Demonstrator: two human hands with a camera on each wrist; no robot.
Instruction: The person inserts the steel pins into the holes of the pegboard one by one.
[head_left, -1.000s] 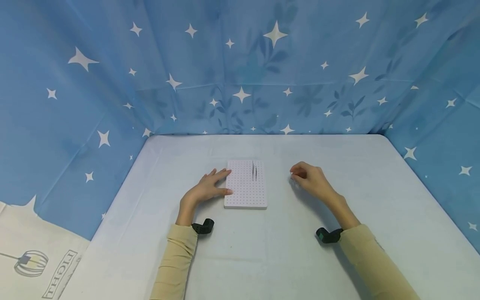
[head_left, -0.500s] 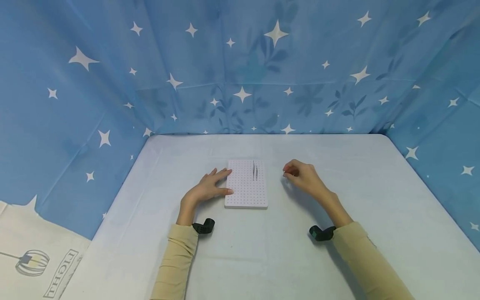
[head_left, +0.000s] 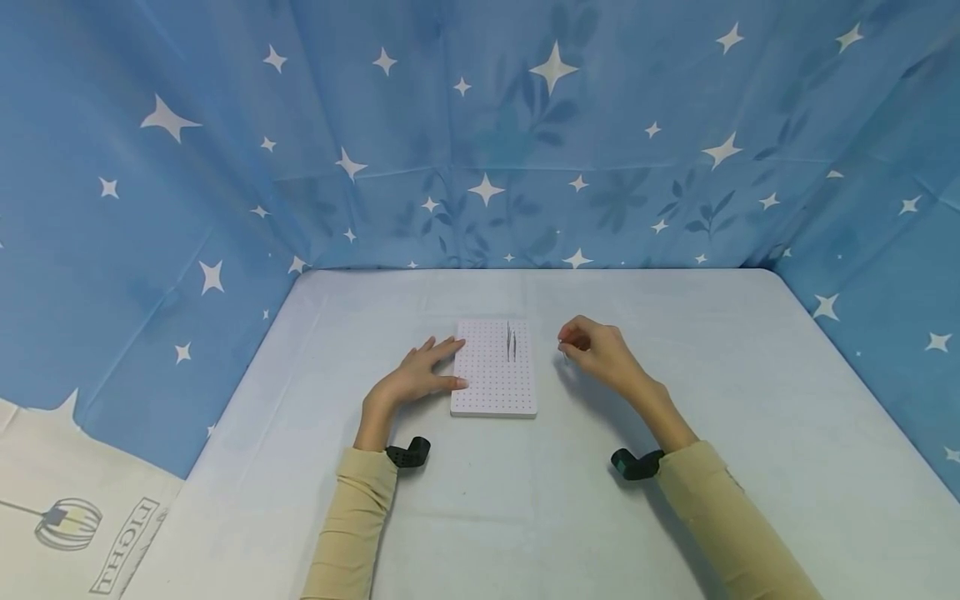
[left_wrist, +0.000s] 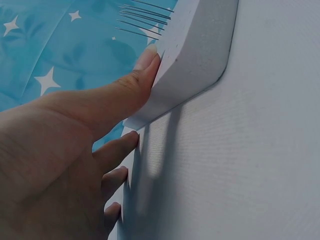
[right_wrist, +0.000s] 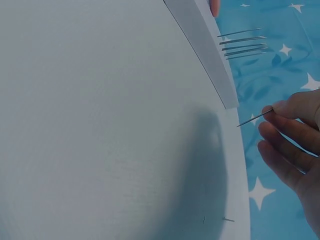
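A white board [head_left: 487, 392] dotted with small holes lies on the table. Several thin metal needles [head_left: 508, 343] stand upright in its far right part, and they show as a row in both wrist views. With fingers spread, my left hand [head_left: 408, 381] rests on the board's left edge; in the left wrist view its thumb [left_wrist: 142, 70] lies against the board's side. To the right of the board, my right hand [head_left: 606, 354] pinches one needle [right_wrist: 254, 118] between thumb and index finger. That needle is tilted, its tip pointing down and apart from the board.
Two tiny thin pieces lie on the white table [head_left: 487, 500], one of them a short metallic bit [right_wrist: 228, 219] in the right wrist view. A blue curtain [head_left: 420, 125] with white stars hangs along the back and sides.
My right hand has moved left, closer to the board, carrying the pinched needle. The left hand and the standing needles have stayed in place.
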